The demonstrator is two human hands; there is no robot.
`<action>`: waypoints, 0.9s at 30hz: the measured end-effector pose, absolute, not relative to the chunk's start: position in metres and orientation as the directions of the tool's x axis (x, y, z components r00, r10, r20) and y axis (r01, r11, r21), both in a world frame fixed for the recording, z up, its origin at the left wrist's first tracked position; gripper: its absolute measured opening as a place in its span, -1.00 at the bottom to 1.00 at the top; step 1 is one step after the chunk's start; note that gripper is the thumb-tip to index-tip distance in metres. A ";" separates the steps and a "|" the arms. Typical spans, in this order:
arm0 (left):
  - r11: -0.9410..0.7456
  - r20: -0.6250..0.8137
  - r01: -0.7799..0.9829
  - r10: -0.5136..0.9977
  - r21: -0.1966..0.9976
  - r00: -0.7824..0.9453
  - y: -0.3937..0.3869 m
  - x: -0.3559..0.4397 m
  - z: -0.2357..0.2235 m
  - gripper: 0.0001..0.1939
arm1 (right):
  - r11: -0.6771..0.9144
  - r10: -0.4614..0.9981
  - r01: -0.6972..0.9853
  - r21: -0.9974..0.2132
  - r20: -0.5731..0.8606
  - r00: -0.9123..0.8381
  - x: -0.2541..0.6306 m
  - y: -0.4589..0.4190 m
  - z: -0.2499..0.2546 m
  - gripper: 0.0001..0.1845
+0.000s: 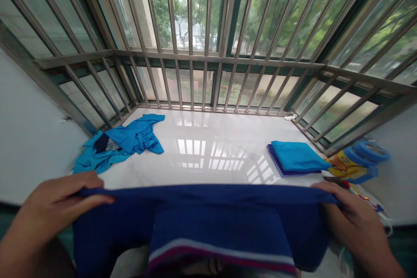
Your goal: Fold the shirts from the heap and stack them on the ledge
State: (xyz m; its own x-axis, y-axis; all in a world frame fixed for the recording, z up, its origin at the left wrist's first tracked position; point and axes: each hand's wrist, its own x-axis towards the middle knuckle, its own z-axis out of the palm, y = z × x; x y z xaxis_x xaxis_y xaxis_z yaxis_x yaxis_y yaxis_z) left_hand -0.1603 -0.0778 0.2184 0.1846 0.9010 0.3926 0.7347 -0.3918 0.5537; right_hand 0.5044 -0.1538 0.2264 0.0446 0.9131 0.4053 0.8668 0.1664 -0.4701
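Navy fabric, striped white and magenta low down, makes up the garment [216, 221] nearest you; your left hand [65, 200] and right hand [353, 213] pinch its top edge at opposite ends. Keep that edge level and evenly taut. Beyond, glossy sill [202, 173] lies open between the crumpled blue clothes [138, 137] on the left and the folded stack [295, 156] on the right, up to the metal bars [208, 58].

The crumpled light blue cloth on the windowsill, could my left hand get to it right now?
Probably not without letting go: the left hand grips the dark blue garment, though nothing seems to stand between it and the crumpled cloth.
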 end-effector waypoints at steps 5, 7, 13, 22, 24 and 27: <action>-0.300 0.320 0.908 0.926 0.293 0.202 0.077 -0.085 0.266 -0.49 | 0.124 0.925 0.964 -0.234 0.380 -0.026 0.509 -0.002 0.263 -0.71; -0.262 0.246 0.937 0.947 0.229 0.205 0.136 -0.051 0.270 -0.58 | 0.065 0.936 0.991 -0.119 0.351 -0.019 0.495 0.061 0.272 -0.67; -0.140 0.197 0.985 0.973 0.106 0.117 0.179 0.046 0.202 -0.37 | -0.154 0.962 0.985 -0.074 0.216 0.166 0.413 0.120 0.216 -0.43; -0.251 -0.047 0.952 0.964 0.175 0.263 0.079 0.074 0.022 -0.27 | -0.046 0.995 0.982 -0.185 -0.091 0.029 0.362 0.015 0.028 -0.23; -0.257 -0.027 0.950 0.964 0.177 0.265 0.066 0.061 0.008 -0.25 | -0.075 0.995 0.977 -0.200 -0.081 0.059 0.367 0.003 0.014 -0.18; -0.264 -0.006 0.949 0.963 0.173 0.269 0.054 0.048 0.001 -0.26 | -0.072 0.996 0.980 -0.186 -0.067 0.060 0.366 -0.012 0.007 -0.17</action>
State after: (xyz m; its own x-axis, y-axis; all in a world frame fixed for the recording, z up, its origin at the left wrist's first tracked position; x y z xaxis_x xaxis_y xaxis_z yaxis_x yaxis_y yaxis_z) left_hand 0.0480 0.0541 0.0013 0.2689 0.9631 -0.0063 0.9489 -0.2638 0.1731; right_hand 0.3659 -0.0118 0.0075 0.0605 0.9959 -0.0671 0.9800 -0.0720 -0.1855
